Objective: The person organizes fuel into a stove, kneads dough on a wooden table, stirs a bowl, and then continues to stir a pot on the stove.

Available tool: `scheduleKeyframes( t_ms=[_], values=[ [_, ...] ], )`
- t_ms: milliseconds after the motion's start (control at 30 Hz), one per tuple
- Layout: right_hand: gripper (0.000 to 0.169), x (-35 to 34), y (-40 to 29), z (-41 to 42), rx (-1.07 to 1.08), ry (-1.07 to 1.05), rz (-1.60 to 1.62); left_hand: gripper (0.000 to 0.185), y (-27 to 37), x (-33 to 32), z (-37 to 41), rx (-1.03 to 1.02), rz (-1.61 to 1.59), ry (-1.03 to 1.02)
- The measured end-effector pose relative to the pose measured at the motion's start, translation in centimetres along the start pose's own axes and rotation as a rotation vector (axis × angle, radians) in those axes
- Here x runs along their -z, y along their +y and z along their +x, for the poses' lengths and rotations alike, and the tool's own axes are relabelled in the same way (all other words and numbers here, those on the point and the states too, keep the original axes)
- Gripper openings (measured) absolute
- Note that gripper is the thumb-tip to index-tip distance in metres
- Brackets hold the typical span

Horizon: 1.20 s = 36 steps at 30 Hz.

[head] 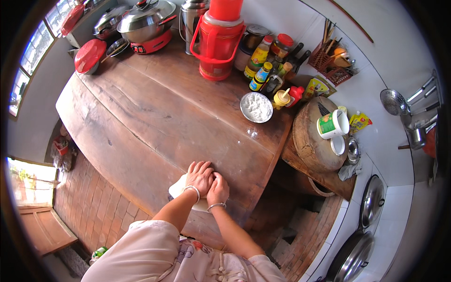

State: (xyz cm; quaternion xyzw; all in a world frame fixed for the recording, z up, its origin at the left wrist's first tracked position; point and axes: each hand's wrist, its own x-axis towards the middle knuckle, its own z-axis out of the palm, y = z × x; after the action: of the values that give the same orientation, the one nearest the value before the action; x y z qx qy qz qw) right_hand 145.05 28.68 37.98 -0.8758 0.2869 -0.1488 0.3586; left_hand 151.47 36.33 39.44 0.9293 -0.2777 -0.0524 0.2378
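Observation:
A lump of white dough [178, 186] lies on the wooden table [155, 116] near its front edge, mostly covered by my hands. My left hand [200, 177] presses on it from above, its fingers stretched forward over the top. Close beside it, my right hand [218, 189] bears down on the dough with bent fingers. The two hands touch each other, and both wrists wear silver-coloured bangles. Part of the dough shows left of the left hand and some between the wrists. Farther back, a metal bowl of white flour [256, 107] stands by the table's right side.
A red thermos flask [220, 46], sauce bottles [259, 60] and an electric pot [146, 24] line the back. On the right, a round wooden chopping block [306, 137] carries a white plastic tub [333, 124] on its side. Spilled flour [252, 133] marks the tabletop.

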Motion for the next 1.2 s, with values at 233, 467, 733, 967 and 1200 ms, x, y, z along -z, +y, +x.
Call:
scheduleKeyframes(
  t_ms=[233, 467, 733, 967, 1200],
  values=[
    [0.025, -0.7, 0.0, 3.1, -0.194, -0.005, 0.090, 0.042, -0.3, -1.2, 4.0, -0.017, 0.010, 0.026],
    [0.027, 1.0, -0.8, 0.3, -0.117, -0.240, 0.118, 0.038, -0.9, 1.5, 3.0, 0.052, 0.082, -0.451],
    [0.029, 2.3, -2.2, -12.2, 0.380, 0.105, 0.028, 0.033, -0.3, 3.5, -14.9, -0.088, -0.082, 0.130],
    [0.026, 0.3, -0.1, -6.7, 0.429, -0.016, -0.001, 0.024, -1.5, 2.4, -10.0, -0.127, -0.115, 0.210],
    [0.028, -1.6, -1.1, 0.7, 0.160, -0.086, 0.096, 0.031, -2.4, 2.2, -2.4, 0.045, -0.122, 0.002]
  ],
)
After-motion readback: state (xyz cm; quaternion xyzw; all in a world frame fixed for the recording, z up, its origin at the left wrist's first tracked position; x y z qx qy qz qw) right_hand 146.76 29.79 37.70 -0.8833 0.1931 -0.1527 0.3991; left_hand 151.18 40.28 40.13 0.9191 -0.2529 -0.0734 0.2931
